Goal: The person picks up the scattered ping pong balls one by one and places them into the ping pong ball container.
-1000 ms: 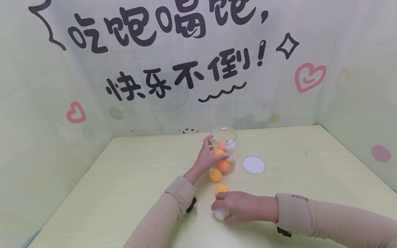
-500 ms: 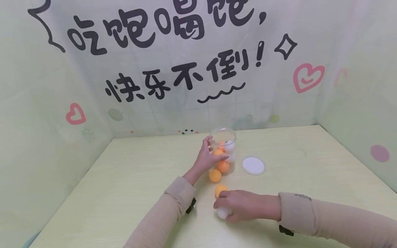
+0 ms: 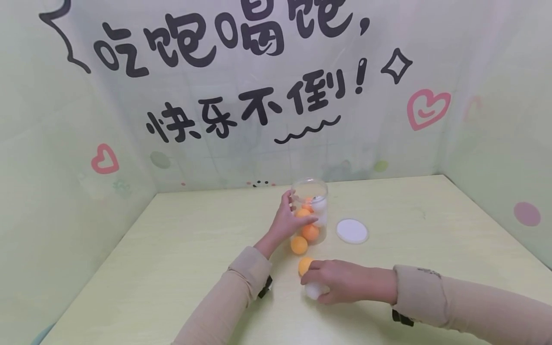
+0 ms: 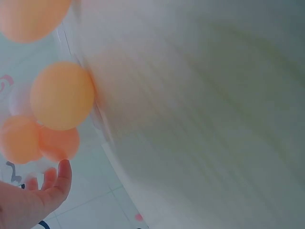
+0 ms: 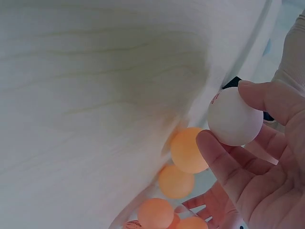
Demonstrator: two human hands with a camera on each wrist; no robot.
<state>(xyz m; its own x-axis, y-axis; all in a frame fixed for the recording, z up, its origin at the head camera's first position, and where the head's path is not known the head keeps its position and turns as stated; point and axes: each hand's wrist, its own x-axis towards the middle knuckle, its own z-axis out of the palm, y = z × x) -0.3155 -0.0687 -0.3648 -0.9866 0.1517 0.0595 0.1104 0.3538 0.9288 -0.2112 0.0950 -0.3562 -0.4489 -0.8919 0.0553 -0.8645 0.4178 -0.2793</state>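
Pinching a white ball [image 3: 315, 290] low over the table [image 3: 172, 249], the right hand [image 3: 340, 282] is sitting nearest the upright clear jar [image 3: 311, 211], probably open-topped, which the left hand [image 3: 286, 218] is gripping just beyond.

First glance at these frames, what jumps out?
The clear jar of orange and white balls at table centre, gripped by the left hand. Nearer the camera, the right hand pinches a white ball, with two loose orange balls between it and the jar. The white lid lies flat right of the jar.
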